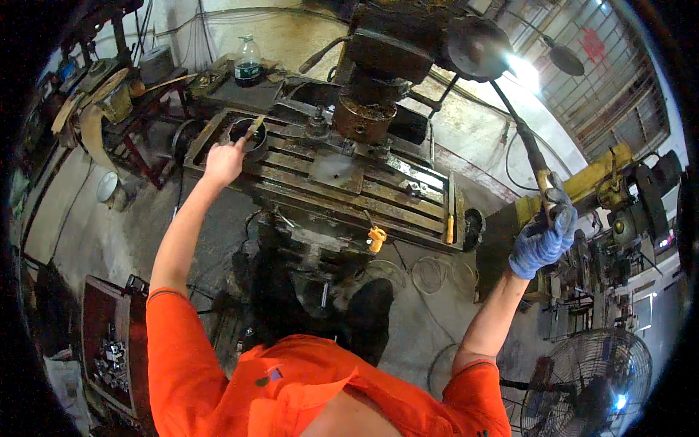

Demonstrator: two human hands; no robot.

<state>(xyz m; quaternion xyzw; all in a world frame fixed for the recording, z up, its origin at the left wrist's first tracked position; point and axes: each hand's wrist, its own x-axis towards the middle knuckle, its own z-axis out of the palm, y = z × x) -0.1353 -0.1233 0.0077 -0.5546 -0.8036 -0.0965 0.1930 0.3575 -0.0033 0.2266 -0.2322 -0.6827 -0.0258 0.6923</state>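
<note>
left hand (226,162) pinches tan stick (254,129) at dark bowl (260,140) on slotted worktop (291,164); bowl contents unclear. gloved right hand (546,239) is wrapped round dark rod (529,143). clear bottle (247,57) behind holds dark liquid (247,78).

Seen from the middle of the slotted tabletop (287,175), the brown spindle (364,122) blocks any drop at 12 o'clock. At 10, a black bowl (258,146), the left hand (224,162) and its slim tool (256,127) fill the corner. A hand could slide low across the slats at 8. A metal block (416,188) obstructs 3, a yellow-handled tool (450,227) 4, a yellow grip (376,239) 5.
</note>
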